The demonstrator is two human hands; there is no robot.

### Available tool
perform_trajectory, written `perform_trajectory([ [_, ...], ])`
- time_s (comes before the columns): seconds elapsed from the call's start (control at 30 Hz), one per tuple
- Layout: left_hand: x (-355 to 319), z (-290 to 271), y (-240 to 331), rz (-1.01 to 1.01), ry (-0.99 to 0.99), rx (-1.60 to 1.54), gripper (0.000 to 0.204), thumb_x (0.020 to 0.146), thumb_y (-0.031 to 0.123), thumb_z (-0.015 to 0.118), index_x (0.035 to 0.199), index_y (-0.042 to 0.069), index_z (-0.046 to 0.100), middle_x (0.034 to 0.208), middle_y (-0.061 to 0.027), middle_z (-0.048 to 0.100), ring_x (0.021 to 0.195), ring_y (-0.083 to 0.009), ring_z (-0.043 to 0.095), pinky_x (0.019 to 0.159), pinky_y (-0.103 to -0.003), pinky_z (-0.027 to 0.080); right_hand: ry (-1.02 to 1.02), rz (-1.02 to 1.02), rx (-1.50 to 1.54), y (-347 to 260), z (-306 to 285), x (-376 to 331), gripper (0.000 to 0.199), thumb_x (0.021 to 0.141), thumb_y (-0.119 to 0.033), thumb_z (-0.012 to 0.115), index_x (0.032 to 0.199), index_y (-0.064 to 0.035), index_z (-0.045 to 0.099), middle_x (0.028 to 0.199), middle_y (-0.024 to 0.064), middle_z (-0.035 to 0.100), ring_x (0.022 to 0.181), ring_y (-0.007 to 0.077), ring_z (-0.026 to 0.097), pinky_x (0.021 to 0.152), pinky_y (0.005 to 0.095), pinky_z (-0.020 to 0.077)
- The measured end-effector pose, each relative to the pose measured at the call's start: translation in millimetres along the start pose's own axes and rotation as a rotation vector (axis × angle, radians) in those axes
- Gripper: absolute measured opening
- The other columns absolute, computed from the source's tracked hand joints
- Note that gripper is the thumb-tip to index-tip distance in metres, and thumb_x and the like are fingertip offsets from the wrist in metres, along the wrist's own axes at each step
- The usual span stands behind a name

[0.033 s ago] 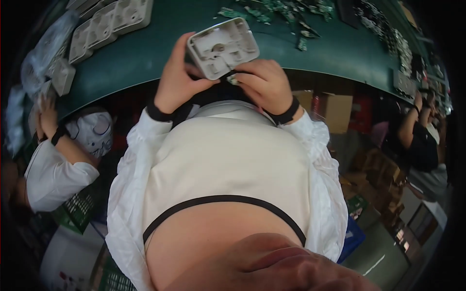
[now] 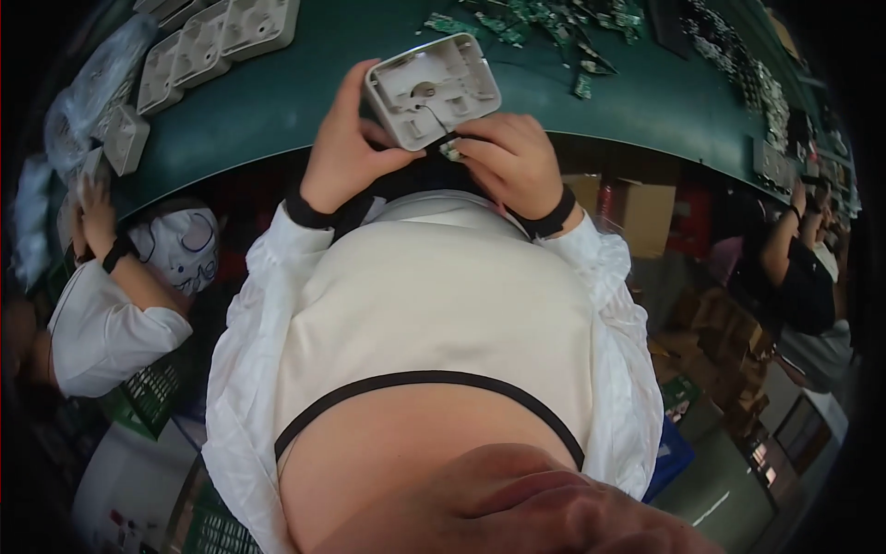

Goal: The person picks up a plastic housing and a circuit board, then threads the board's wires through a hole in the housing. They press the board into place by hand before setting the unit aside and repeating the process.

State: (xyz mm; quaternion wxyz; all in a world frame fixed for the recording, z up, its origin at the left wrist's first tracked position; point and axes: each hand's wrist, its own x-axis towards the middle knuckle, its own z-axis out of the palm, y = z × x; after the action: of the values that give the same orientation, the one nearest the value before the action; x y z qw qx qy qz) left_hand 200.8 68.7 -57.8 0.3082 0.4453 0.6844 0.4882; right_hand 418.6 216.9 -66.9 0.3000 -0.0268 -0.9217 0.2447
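My left hand (image 2: 346, 152) grips a white plastic housing (image 2: 397, 102) by its left side and lower corner, thumb below. The housing is tilted with its hollow inside facing up, showing ribs, small compartments and a round hole. From inside it a thin dark wire (image 2: 434, 115) runs down to the near edge. There my right hand (image 2: 517, 162) pinches a small part with pale and greenish bits (image 2: 450, 150) at the end of the wire. Its exact kind is too small to make out, and my fingers partly cover it.
Green circuit boards (image 2: 581, 32) lie in a heap on the green table (image 2: 323, 65). More white housings (image 2: 203, 42) stand in a row at the far left, near clear plastic bags (image 2: 97, 88). Co-workers' hands (image 2: 92, 217) are at the left and right edges. A cardboard box (image 2: 646, 217) stands below.
The whole view has shifted a little, so hands and housing sit slightly further right. The dark wire inside the housing shows more plainly. Both grips are the same.
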Motion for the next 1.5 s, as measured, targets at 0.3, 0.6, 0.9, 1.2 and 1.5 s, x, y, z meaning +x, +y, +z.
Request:
perform_trajectory([
  [0.3, 4, 1, -8, -0.019, -0.059, -0.016, 0.109, 0.069, 0.005, 0.093, 0.156, 0.009, 0.028, 0.117, -0.0133, 0.068, 0.067, -0.0146, 0.071, 0.062, -0.028, 0.057, 0.06, 0.053, -0.004, -5, 9, 5, 0.024, 0.08, -0.008, 0.082, 0.103, -0.006, 0.074, 0.106, 0.0073, 0.071, 0.098, 0.0286, 0.066, 0.082, 0.0391, 0.0488],
  [0.6, 3, -2, -10, -0.045, -0.06, -0.053, 0.111, 0.068, 0.006, 0.094, 0.156, 0.009, 0.028, 0.115, -0.0126, 0.068, 0.066, -0.014, 0.07, 0.06, -0.028, 0.056, 0.025, 0.248, 0.142, -5, 8, 27, 0.025, 0.082, -0.008, 0.079, 0.107, -0.0057, 0.072, 0.105, 0.0081, 0.071, 0.096, 0.0297, 0.066, 0.082, 0.0384, 0.0512],
  [0.9, 2, 2, -10, -0.03, -0.081, -0.11, 0.111, 0.066, 0.006, 0.095, 0.155, 0.009, 0.029, 0.119, -0.0127, 0.067, 0.066, -0.0131, 0.069, 0.06, -0.027, 0.056, -0.345, -0.059, -0.292, -11, 0, 44, 0.023, 0.082, -0.012, 0.071, 0.106, -0.009, 0.071, 0.099, 0.004, 0.07, 0.099, 0.0248, 0.068, 0.084, 0.0408, 0.0551],
  [1.2, -2, -28, 11, -0.013, -0.244, -0.232, 0.111, 0.073, 0.009, 0.092, 0.163, 0.008, 0.026, 0.156, -0.0195, 0.047, 0.085, -0.0133, 0.071, 0.078, -0.028, 0.058, -0.311, -0.102, -0.209, -23, -49, 37, 0.016, 0.082, -0.011, 0.068, 0.098, -0.0093, 0.071, 0.096, 0.0012, 0.07, 0.07, 0.0224, 0.068, 0.062, 0.0337, 0.0556],
  [1.5, 51, -122, -17, 0.344, 0.247, 0.924, 0.065, 0.093, 0.029, 0.078, 0.147, 0.003, 0.054, 0.145, -0.0223, 0.059, 0.127, -0.0365, 0.063, 0.104, -0.043, 0.051, -0.128, 0.339, -0.573, 7, -213, -53, 0.022, 0.084, -0.001, 0.068, 0.104, -0.0046, 0.076, 0.11, 0.0131, 0.077, 0.091, 0.0353, 0.075, 0.074, 0.0394, 0.0603],
])
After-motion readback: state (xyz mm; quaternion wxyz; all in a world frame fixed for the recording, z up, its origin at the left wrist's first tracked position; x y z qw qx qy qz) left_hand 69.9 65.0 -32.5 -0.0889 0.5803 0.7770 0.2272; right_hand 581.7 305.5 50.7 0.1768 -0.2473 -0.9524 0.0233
